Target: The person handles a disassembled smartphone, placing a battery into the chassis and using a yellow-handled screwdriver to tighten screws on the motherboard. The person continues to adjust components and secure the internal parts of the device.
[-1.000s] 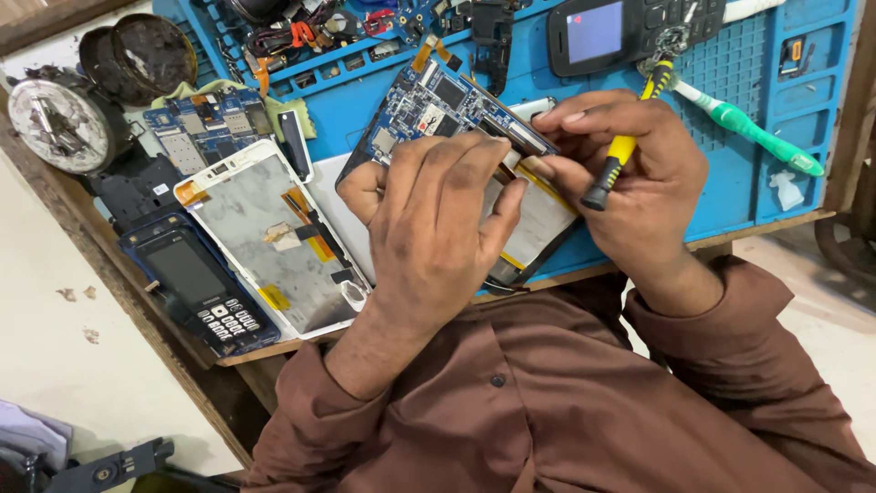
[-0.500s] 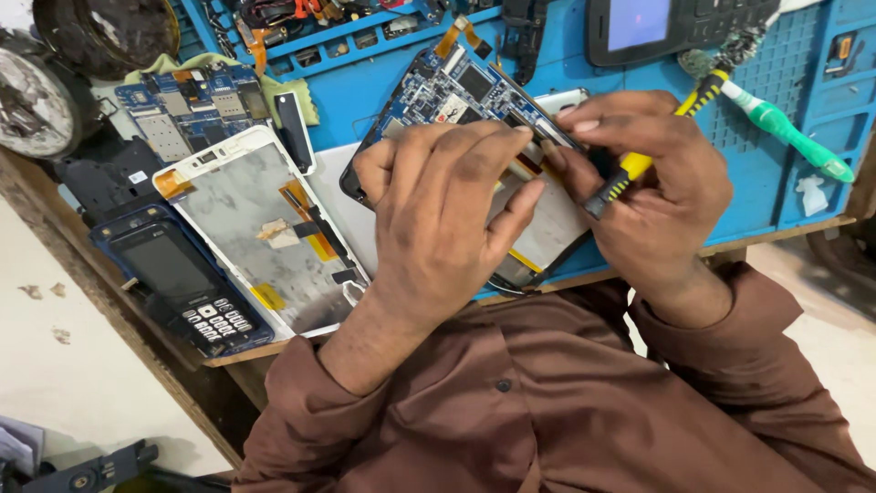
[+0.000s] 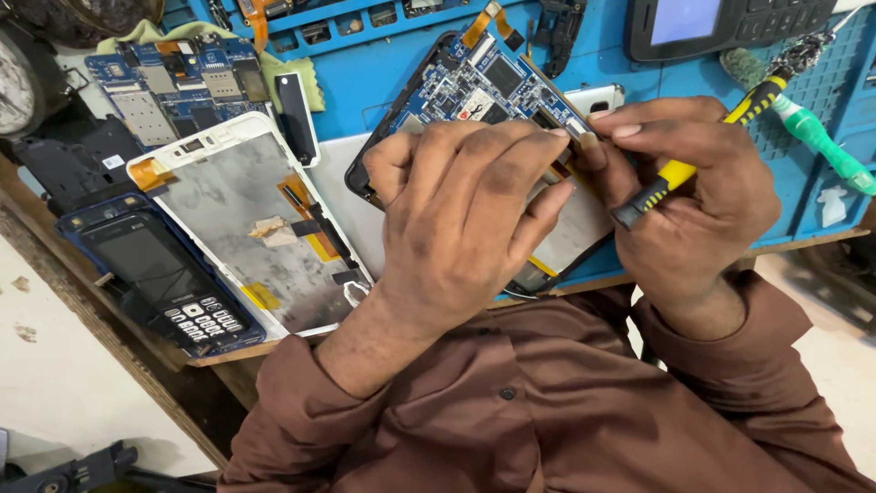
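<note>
A: Where is the opened phone (image 3: pixel 474 91) just now?

B: On the blue mat (image 3: pixel 365 82) at the middle of the tabletop (image 3: pixel 210 351), back cover off, blue circuit board up. The left hand (image 3: pixel 456 219) lies flat across its lower half, fingers spread and pressing, so that grip is not closed round anything. The right hand (image 3: pixel 693 192) has its grip shut on a yellow-and-black screwdriver (image 3: pixel 693 155), and thumb and forefinger also pinch a small metal piece at the phone's right edge.

A: How would it handle?

B: Light and stiff, I'd judge, but fragile: bare board, thin orange ribbon cables at the top, a glass face underneath. Best held by the black frame along its long edges, never by the ribbons or the board.

A: And the things around it?

B: Just left lies a white phone frame (image 3: pixel 246 228) with a grey metal backing, orange tape at one corner and a yellowish paper scrap stuck mid-panel. Further left is a dark keypad phone (image 3: pixel 164 283), its white-marked keys at the near end. Another bare board (image 3: pixel 173 87) sits on a green cloth at top left. A green-handled tool (image 3: pixel 821 141) lies far right, and a black device with a pale blue screen (image 3: pixel 703 23) is at the top. I can make out a small white sticker on the phone's board, nothing more.
</note>
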